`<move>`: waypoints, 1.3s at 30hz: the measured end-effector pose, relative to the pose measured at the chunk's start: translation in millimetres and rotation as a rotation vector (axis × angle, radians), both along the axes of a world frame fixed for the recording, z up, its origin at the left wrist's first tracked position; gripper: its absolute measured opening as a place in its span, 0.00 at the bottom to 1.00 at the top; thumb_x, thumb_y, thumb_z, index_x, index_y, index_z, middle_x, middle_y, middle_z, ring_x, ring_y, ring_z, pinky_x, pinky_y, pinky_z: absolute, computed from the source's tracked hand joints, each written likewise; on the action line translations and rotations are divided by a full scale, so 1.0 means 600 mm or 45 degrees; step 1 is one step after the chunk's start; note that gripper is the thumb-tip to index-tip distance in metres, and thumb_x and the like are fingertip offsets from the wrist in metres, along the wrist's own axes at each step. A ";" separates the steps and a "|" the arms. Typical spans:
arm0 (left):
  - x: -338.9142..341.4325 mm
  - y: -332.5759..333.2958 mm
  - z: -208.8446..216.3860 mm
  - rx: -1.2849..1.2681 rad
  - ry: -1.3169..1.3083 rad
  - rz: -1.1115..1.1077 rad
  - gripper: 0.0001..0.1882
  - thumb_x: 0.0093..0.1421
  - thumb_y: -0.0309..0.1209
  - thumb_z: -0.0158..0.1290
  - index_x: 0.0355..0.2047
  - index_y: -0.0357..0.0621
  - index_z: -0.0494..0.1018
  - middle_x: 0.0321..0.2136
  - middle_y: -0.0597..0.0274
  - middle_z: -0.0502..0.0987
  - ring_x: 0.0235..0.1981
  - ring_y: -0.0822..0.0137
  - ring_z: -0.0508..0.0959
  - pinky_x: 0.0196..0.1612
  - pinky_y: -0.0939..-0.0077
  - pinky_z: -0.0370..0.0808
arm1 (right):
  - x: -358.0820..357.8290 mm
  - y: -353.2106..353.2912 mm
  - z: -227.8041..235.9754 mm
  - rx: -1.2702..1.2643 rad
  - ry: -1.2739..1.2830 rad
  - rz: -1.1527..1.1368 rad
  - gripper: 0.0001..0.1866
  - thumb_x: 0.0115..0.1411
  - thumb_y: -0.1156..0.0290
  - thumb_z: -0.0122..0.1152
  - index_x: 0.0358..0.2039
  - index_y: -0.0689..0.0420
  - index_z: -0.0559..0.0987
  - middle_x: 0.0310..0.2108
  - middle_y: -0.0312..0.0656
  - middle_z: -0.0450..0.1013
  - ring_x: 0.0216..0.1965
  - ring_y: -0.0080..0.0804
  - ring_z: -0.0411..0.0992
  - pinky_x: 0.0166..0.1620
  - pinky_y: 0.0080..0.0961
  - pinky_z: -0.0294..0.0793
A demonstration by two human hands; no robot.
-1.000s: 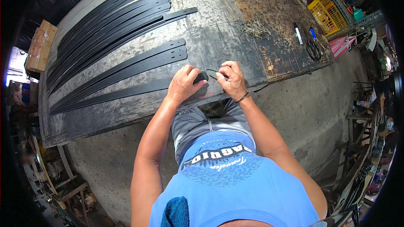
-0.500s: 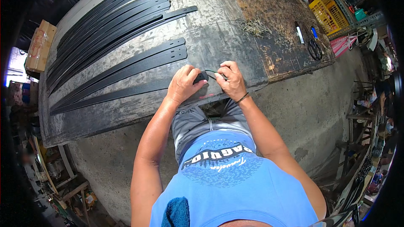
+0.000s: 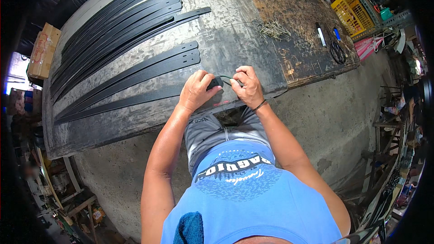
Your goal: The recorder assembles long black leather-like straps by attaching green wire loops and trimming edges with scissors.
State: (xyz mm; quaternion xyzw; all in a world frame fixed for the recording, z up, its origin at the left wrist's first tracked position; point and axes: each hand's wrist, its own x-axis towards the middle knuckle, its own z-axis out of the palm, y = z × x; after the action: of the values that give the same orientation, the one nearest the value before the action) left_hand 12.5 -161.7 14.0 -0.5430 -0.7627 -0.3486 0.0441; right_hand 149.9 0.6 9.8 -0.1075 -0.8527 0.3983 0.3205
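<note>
My left hand (image 3: pixel 195 91) is closed on the end of a black strap (image 3: pixel 135 101), which looks like a belt strap and lies leftward along the table's near edge. The strap's dark tip pokes out past my thumb. Close to its right, my right hand (image 3: pixel 249 89) is closed in a pinch on a thin green cord (image 3: pixel 227 77). The cord arcs across the gap toward the strap tip; whether it passes through the strap cannot be seen. Just beyond my left hand lie two more black straps (image 3: pixel 181 58) with small holes at their ends.
A bundle of similar black straps (image 3: pixel 122 27) covers the table's far left. On the brown board (image 3: pixel 298 54) to the right are a tuft of thread scraps (image 3: pixel 274 30), a white marker (image 3: pixel 321 37) and black-handled scissors (image 3: pixel 337 53). A yellow crate (image 3: pixel 351 16) stands beyond.
Hardly anything differs. Both hands keep their hold at the strap end, with the right hand shifted very slightly left along with the whole view.
</note>
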 end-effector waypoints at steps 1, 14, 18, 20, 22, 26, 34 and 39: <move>0.001 0.000 0.000 -0.011 -0.014 0.002 0.20 0.45 0.35 0.68 0.35 0.44 0.74 0.32 0.58 0.72 0.34 0.55 0.76 0.37 0.64 0.75 | 0.000 0.000 -0.001 0.016 0.008 -0.004 0.06 0.51 0.76 0.65 0.30 0.59 0.78 0.41 0.46 0.69 0.37 0.41 0.73 0.39 0.32 0.75; 0.002 0.003 0.008 -0.068 -0.043 -0.003 0.22 0.45 0.34 0.68 0.40 0.47 0.75 0.32 0.57 0.71 0.33 0.55 0.76 0.36 0.64 0.75 | -0.002 0.008 -0.009 -0.283 0.136 -0.225 0.05 0.54 0.78 0.64 0.29 0.61 0.76 0.41 0.40 0.69 0.28 0.23 0.72 0.31 0.19 0.74; -0.002 0.003 0.018 -0.237 -0.016 -0.036 0.24 0.45 0.31 0.67 0.44 0.53 0.75 0.34 0.58 0.69 0.32 0.57 0.74 0.35 0.65 0.75 | -0.006 0.013 -0.014 -0.444 0.169 -0.281 0.05 0.55 0.77 0.64 0.29 0.61 0.75 0.40 0.39 0.69 0.28 0.20 0.70 0.30 0.18 0.72; -0.004 -0.002 0.018 -0.260 -0.022 -0.027 0.24 0.45 0.31 0.67 0.45 0.54 0.75 0.35 0.58 0.69 0.32 0.57 0.74 0.35 0.67 0.75 | -0.007 0.011 -0.014 -0.457 0.184 -0.294 0.05 0.56 0.77 0.63 0.29 0.61 0.75 0.40 0.39 0.69 0.28 0.19 0.70 0.30 0.18 0.71; -0.003 -0.002 0.008 -0.106 -0.206 0.031 0.25 0.44 0.34 0.68 0.44 0.54 0.73 0.35 0.56 0.68 0.34 0.55 0.75 0.37 0.63 0.75 | -0.007 0.013 -0.017 -0.474 0.207 -0.305 0.05 0.56 0.77 0.63 0.29 0.61 0.75 0.40 0.39 0.69 0.28 0.19 0.69 0.31 0.18 0.71; -0.011 -0.008 -0.001 0.254 -0.195 0.065 0.30 0.41 0.33 0.71 0.45 0.46 0.71 0.40 0.52 0.70 0.37 0.54 0.76 0.39 0.65 0.77 | -0.008 0.022 -0.037 -0.560 0.290 -0.335 0.05 0.57 0.76 0.62 0.29 0.62 0.75 0.39 0.39 0.70 0.27 0.18 0.68 0.32 0.18 0.71; -0.039 -0.034 -0.002 0.784 -1.013 0.152 0.18 0.66 0.36 0.43 0.37 0.31 0.75 0.27 0.57 0.79 0.26 0.68 0.79 0.34 0.74 0.76 | -0.008 0.022 -0.043 -0.588 0.313 -0.246 0.05 0.60 0.75 0.59 0.31 0.62 0.73 0.40 0.39 0.69 0.27 0.20 0.70 0.31 0.19 0.72; -0.052 -0.031 0.011 0.923 -1.323 0.174 0.25 0.69 0.43 0.37 0.35 0.29 0.73 0.24 0.52 0.77 0.24 0.61 0.78 0.31 0.66 0.78 | -0.008 0.033 -0.050 -0.579 0.329 -0.231 0.05 0.61 0.75 0.58 0.31 0.62 0.72 0.40 0.39 0.69 0.27 0.21 0.72 0.31 0.19 0.73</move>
State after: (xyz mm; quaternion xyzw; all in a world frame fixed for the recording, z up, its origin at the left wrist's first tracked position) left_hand -18.9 -180.3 20.5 -0.2036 -0.5510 -0.7990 -0.1286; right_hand 145.4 20.2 -20.2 -0.2009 -0.6803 0.5595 0.4286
